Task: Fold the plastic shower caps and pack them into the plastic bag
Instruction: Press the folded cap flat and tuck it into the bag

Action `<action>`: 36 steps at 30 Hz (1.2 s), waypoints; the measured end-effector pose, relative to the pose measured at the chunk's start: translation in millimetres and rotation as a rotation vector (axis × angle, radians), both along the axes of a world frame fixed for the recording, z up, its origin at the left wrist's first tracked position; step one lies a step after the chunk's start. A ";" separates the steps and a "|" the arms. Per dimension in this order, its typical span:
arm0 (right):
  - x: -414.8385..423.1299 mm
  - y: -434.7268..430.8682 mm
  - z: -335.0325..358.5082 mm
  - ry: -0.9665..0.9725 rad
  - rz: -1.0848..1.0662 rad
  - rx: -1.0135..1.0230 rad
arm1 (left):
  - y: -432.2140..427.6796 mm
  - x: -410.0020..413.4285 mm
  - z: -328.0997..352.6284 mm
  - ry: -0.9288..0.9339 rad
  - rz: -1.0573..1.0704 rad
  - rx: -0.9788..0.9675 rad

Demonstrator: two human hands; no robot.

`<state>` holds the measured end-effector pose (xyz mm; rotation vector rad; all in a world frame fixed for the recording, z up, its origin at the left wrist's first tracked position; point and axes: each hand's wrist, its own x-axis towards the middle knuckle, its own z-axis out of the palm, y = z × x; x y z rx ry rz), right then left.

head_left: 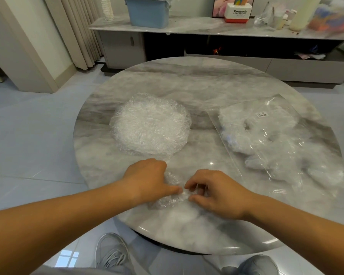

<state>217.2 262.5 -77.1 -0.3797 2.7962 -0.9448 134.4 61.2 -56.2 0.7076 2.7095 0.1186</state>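
Note:
A crumpled clear shower cap (168, 201) lies near the front edge of the round marble table (197, 84). My left hand (147, 178) lies on its left part with the thumb stretched along it. My right hand (214, 190) pinches its right end between curled fingers and thumb. A round stack of unfolded clear shower caps (150, 124) sits in the middle left of the table. On the right lies a clear plastic bag (276, 139) with a small white label, holding several folded caps.
Behind the table stands a low marble-topped cabinet (187, 28) with a blue bin (149, 11), a stack of paper cups and other clutter. My shoes (111, 253) show below the table's front edge on the glossy tiled floor.

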 end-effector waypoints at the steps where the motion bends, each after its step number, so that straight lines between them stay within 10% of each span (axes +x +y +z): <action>1: 1.3 1.6 -1.3 -0.023 -0.015 -0.002 | -0.8 -2.3 1.1 -0.019 0.004 0.024; 13: 10.6 0.0 -2.5 0.025 0.133 0.144 | 11.9 8.5 8.7 -0.994 0.520 0.927; 20: 8.9 17.5 15.8 0.039 -0.235 -0.113 | 15.9 17.7 0.7 -0.989 0.477 0.886; 30: -2.4 22.5 23.8 -0.155 -0.340 0.556 | 19.6 23.0 -4.2 -0.871 0.329 0.832; 36: -3.5 19.4 28.1 -0.143 -0.429 0.218 | 18.0 22.9 -4.0 -0.867 0.334 0.836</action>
